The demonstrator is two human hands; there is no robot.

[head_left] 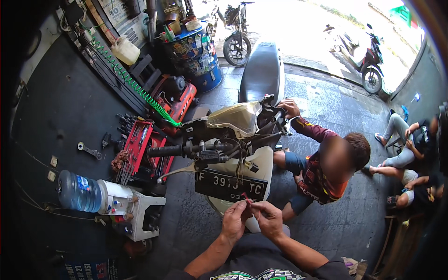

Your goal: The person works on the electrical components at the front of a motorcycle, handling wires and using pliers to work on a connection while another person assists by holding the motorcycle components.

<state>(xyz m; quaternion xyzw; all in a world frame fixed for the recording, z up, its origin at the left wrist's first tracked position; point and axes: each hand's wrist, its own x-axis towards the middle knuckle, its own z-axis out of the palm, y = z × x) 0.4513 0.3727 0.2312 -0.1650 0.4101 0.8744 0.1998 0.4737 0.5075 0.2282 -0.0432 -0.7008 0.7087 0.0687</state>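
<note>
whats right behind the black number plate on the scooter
The white front fender and wires behind the number plate. Both hands, left and right, pinch a small red piece; the fender's lower part is hidden.

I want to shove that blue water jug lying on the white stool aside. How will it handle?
The water jug lies on its side, so it would probably roll. It looks mostly full, so likely heavy. The white stool under it is small, so a hard shove might drop it.

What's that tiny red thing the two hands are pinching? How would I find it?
Find the motorcycle in the middle of the shop, then the dark plate at its front. Just below it, the left hand and right hand meet, pinching a small red piece. It is the only red thing between fingertips.
</note>
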